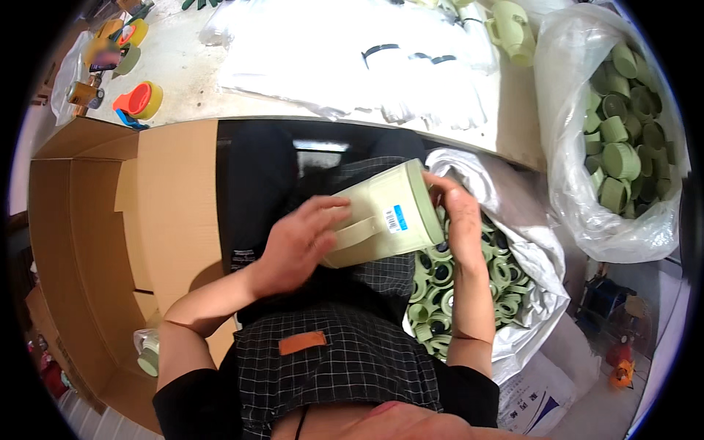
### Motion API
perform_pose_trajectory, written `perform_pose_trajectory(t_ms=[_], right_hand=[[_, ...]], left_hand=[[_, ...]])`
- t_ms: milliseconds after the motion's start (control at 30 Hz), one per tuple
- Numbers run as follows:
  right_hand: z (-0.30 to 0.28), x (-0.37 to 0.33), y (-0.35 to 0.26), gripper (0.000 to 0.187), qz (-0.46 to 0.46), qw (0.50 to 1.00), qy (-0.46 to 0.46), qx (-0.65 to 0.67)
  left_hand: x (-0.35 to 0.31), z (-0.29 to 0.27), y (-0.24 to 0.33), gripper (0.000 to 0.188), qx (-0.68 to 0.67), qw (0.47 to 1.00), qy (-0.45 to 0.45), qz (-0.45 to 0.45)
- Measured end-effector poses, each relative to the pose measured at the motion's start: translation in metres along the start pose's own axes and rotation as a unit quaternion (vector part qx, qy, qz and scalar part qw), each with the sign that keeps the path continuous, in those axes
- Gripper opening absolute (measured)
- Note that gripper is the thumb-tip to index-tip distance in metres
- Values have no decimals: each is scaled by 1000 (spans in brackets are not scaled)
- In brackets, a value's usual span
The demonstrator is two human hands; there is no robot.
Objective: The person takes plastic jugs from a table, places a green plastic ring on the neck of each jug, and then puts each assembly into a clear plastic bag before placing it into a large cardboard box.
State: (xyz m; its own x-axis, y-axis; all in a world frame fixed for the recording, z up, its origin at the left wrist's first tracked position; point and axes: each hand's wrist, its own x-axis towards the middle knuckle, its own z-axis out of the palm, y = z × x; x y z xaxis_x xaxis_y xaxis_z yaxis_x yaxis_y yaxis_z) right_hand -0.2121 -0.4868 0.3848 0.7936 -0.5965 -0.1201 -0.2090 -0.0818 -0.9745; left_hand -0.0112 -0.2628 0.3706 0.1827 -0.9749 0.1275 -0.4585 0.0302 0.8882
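A pale green plastic jug (381,194) with a side handle lies tilted over my lap, its wide rim end to the right. A small blue and white sticker (397,218) is on its wall. My right hand (456,209) grips the rim end, with some fingers hidden behind it. My left hand (301,238) is at the narrower end beside the handle, fingers apart and slightly blurred. Below my right forearm, a white sack (539,275) holds many green ring-shaped parts (506,271), several with dark centres.
An open cardboard box (180,198) stands at left, with a bagged green item (149,359) inside. Across the front, a table (183,66) bears white plastic bags (308,66), a red and yellow tape roll (143,100) and another green jug (512,33). A clear bag (565,95) of green lids (622,160) is at right.
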Motion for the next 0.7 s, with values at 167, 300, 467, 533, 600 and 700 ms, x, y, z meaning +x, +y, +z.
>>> perform_pose_trajectory(t_ms=[167, 300, 467, 533, 600, 700], right_hand=[[6, 12, 19, 59, -69, 987, -35, -138], [3, 17, 17, 59, -92, 983, -38, -156], [6, 30, 15, 57, -100, 985, -42, -133], [5, 33, 15, 54, -87, 989, -37, -111], [3, 44, 14, 53, -27, 997, -43, -58], [-3, 59, 38, 42, 29, 996, -35, 76]], left_hand=[[39, -47, 57, 19, -31, 994, 34, 99], [138, -65, 36, 9, 162, 960, 186, 130], [231, -77, -177, 13, 280, 948, 130, -73], [237, -79, -192, 16, 158, 958, 114, -212], [234, -79, -198, 20, 102, 975, 111, -164], [238, -72, -184, 24, 186, 972, 90, -114]])
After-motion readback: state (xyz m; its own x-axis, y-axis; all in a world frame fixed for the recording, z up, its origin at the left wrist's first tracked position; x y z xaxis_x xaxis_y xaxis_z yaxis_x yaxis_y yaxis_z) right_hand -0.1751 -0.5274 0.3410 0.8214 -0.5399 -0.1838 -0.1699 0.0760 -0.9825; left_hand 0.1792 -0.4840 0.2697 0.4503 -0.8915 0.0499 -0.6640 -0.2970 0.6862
